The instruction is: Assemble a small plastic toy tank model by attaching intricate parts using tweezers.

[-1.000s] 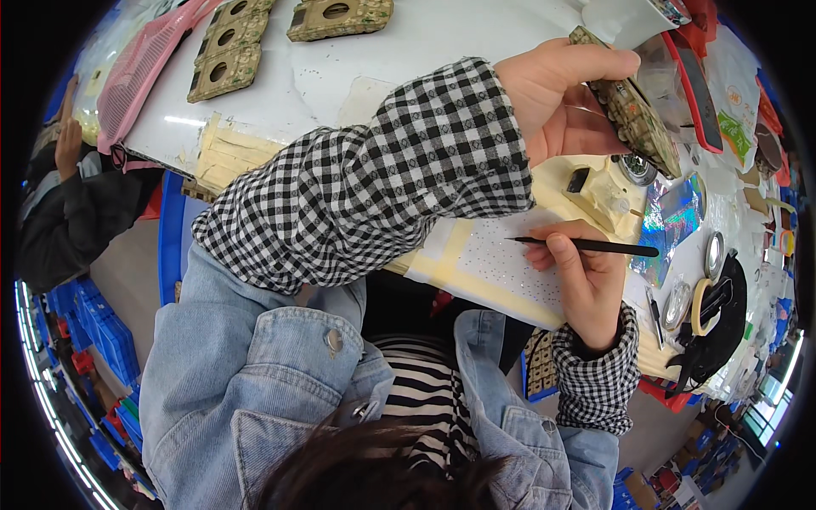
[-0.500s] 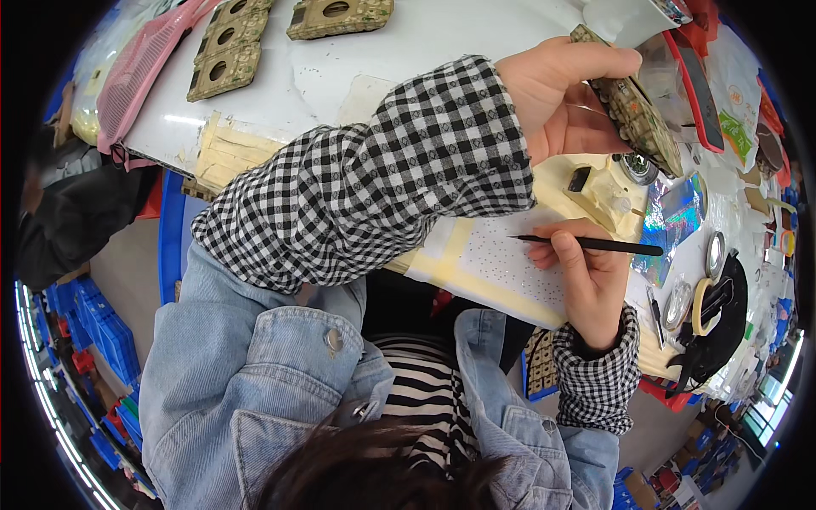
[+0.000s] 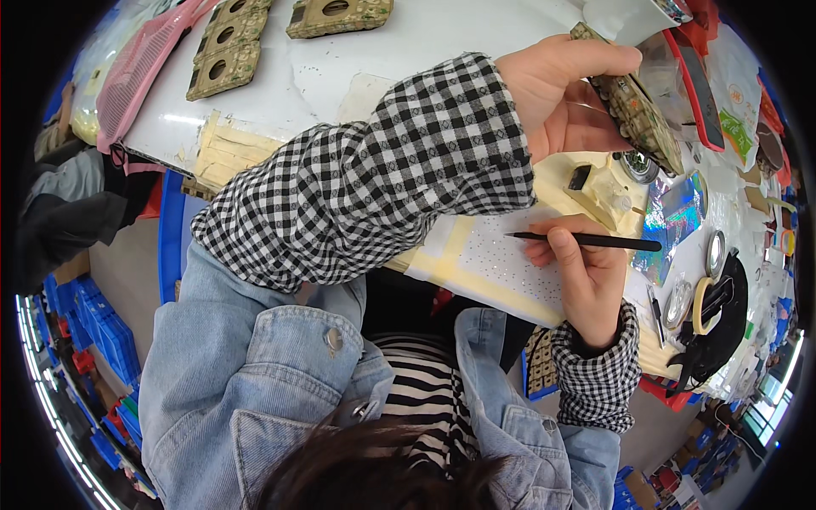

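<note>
My left hand (image 3: 561,98) reaches across to the right, its thumb and fingers closed around a camouflage-patterned flat case (image 3: 637,106) held tilted above the table. Lower down, my right hand (image 3: 591,276) pinches a slim black pen-like tool (image 3: 595,241). The tool's thin tip points left, over a white sheet (image 3: 501,255) scattered with many tiny dark specks. Yellowish tape borders that sheet. Between the two hands sits a cream taped block (image 3: 608,197), with a small round metal tin (image 3: 639,167) beside it, under the case.
More camouflage pieces with round holes (image 3: 225,51) (image 3: 340,15) lie at the far left of the table. A pink mesh bag (image 3: 149,85) hangs over the left edge. On the right are iridescent film (image 3: 671,221), a tape roll (image 3: 703,306) and a pen (image 3: 656,316). Another person's dark sleeve (image 3: 76,221) is at left.
The black tool's tip has shifted slightly left and up over the white sheet. My left hand and the case stay nearly still. At the left, the other person's sleeve has moved.
</note>
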A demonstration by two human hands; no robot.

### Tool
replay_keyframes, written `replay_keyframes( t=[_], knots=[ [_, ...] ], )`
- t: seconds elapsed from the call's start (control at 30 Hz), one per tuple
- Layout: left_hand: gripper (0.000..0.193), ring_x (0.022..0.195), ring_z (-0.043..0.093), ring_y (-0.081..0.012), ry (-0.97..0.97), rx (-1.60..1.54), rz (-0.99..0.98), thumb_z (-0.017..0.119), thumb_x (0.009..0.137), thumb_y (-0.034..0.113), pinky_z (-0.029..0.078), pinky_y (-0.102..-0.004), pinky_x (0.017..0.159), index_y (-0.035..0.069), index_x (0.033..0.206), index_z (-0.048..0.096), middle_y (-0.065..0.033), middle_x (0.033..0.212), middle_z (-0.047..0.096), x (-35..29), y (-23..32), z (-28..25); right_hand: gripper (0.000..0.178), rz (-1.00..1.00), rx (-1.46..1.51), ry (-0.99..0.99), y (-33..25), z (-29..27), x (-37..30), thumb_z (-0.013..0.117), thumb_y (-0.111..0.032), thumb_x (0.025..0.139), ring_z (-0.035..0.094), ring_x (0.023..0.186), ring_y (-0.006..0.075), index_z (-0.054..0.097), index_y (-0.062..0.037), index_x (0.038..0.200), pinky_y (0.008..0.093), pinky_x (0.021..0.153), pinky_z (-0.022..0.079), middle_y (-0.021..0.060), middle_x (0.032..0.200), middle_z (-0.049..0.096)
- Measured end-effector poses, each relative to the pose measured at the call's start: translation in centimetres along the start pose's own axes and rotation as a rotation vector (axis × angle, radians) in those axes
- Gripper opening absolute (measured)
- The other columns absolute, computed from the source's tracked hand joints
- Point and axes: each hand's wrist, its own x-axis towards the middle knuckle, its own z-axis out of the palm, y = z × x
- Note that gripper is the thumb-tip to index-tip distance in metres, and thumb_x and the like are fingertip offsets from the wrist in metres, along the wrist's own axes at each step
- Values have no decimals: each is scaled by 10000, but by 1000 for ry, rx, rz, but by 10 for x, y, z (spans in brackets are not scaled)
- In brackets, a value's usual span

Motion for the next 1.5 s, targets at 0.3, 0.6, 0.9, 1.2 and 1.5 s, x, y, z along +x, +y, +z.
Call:
replay_keyframes(
  t=[0.3, 0.6, 0.9, 1.2, 1.5],
  knots=[
    [406, 895, 627, -254, -15, 0, -13, 617, 828, 226, 562, -322, 809, -30, 1102, 460, -175, 1011, 538, 0, 1, 2, 161, -21, -23, 50, 0, 1, -1, 560, -83, 900, 615, 718, 116, 605, 68, 934, 218, 662, 505, 91, 833, 636],
    [398, 899, 627, -258, -12, 6, -5, 614, 829, 223, 557, -322, 819, -30, 1095, 461, -182, 1007, 532, -1, 0, 1, 156, -25, -60, 27, 1, 0, 0, 562, -79, 896, 616, 722, 113, 609, 65, 930, 213, 666, 506, 92, 839, 638],
    [385, 886, 631, -257, -10, -27, -21, 612, 832, 217, 561, -330, 817, -35, 1077, 457, -179, 996, 530, -1, 1, 3, 152, -21, -60, 15, 2, -2, -1, 564, -79, 896, 618, 712, 113, 615, 60, 928, 216, 659, 509, 90, 829, 641],
    [353, 874, 634, -254, 30, -30, -13, 612, 833, 208, 563, -339, 812, -25, 1053, 464, -171, 979, 539, -1, 0, 4, 153, -14, -51, 31, 2, -1, 0, 563, -79, 897, 615, 708, 109, 619, 59, 929, 214, 653, 507, 86, 823, 641],
    [382, 873, 637, -253, -4, -21, -27, 612, 829, 213, 561, -338, 813, -30, 1082, 461, -183, 1003, 544, 1, -1, 1, 161, -16, -57, 25, 2, -2, 0, 561, -88, 899, 616, 707, 108, 619, 61, 922, 217, 654, 510, 86, 817, 644]
  ],
)
